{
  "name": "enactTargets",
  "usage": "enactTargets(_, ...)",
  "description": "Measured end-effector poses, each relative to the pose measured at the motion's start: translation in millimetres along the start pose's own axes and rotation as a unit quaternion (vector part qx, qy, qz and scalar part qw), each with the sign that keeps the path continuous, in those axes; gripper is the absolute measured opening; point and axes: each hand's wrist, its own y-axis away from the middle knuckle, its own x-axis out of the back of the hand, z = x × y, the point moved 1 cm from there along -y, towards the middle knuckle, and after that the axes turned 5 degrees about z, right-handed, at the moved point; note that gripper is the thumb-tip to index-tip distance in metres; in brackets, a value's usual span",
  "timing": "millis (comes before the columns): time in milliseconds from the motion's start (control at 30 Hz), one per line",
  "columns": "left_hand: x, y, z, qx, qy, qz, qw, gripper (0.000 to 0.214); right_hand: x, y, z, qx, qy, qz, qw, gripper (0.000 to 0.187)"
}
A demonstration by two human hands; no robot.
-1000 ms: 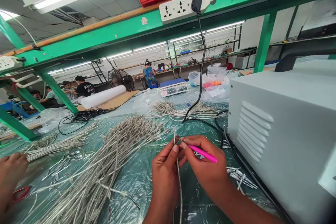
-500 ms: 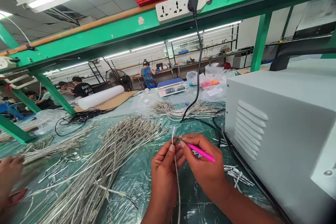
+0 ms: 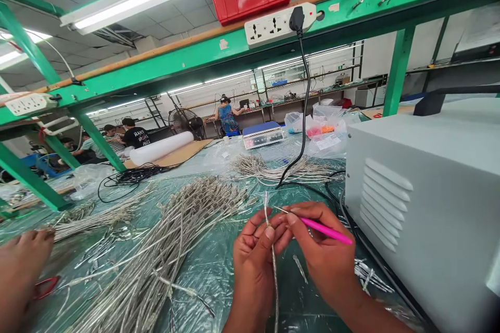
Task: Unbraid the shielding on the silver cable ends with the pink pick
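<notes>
My left hand [image 3: 255, 257] pinches a thin grey cable [image 3: 275, 276] between thumb and fingers. The cable hangs down toward the front edge of view, and its frayed silvery end [image 3: 266, 200] points up above my fingertips. In my right hand [image 3: 326, 250] is a pick with a pink handle [image 3: 326, 230] and a thin metal tip [image 3: 280, 209]. That tip lies just right of the cable, apparently a little clear of it. To the left lies a big bundle of similar cables [image 3: 167, 239].
Close on the right stands a grey vented machine [image 3: 422, 177]. Silvery scraps [image 3: 371, 276] lie before it. A blurred hand of another person [image 3: 27, 265] is at the left, by a red handle loop [image 3: 47, 287]. A black power cord [image 3: 304, 114] hangs from the socket strip [image 3: 269, 26].
The pick has drawn back slightly to the right, off the cable. The view has shifted, so most things appear lower and further right. The other person's hand reaches further into view.
</notes>
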Motion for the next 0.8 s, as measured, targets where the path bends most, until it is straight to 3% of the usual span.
enactTargets(267, 0.7, -0.5, 0.8, -0.003, 0.017, -0.058, 0.998, 0.017, 1.1, -0.8, -0.9, -0.016, -0.024, -0.011, 1.000, 0.008)
enactTargets(800, -0.4, -0.5, 2.2, 0.015, 0.011, -0.032, 0.999, 0.018, 1.4, 1.0, -0.4, -0.020, -0.023, -0.005, 1.000, 0.007)
